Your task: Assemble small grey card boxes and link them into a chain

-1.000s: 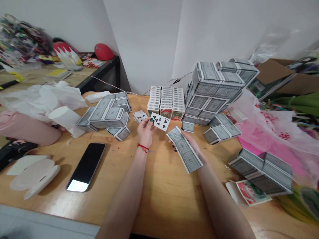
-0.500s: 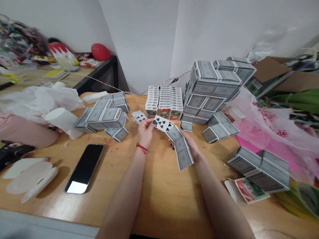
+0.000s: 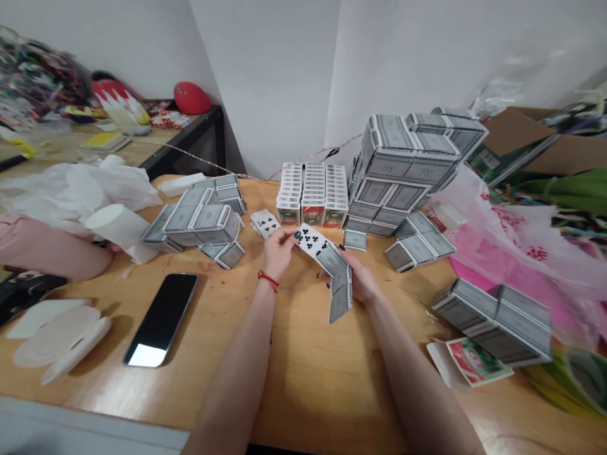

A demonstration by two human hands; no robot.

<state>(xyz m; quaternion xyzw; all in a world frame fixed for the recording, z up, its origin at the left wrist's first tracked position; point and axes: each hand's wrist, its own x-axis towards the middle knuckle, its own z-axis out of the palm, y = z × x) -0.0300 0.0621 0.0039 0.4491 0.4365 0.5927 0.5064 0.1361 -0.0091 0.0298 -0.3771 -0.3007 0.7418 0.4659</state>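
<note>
Between thumb and fingers, my left hand (image 3: 279, 249) pinches a face-up playing card (image 3: 313, 240) with black clubs. My right hand (image 3: 359, 278) holds a bent strip of grey-backed playing cards (image 3: 339, 278), its thumb along the right edge. The clubs card meets the strip's upper end; whether they are joined I cannot tell. Just beyond my left hand lie loose face-up cards (image 3: 264, 222). One grey-backed card piece (image 3: 355, 239) rests on the table beyond my right hand. Three rows of card boxes (image 3: 312, 189) stand behind both hands.
A tall stack of grey card blocks (image 3: 403, 170) rises at right, more blocks (image 3: 202, 218) sit at left. A phone (image 3: 161, 321) lies left of my forearm. An opened card box (image 3: 474, 361) and a plastic bag (image 3: 516, 234) are at the right.
The bent card strip has swung slightly left and up, and its lower end has turned inward. The clubs card now overlaps more with the strip. My right hand has shifted a little left.
</note>
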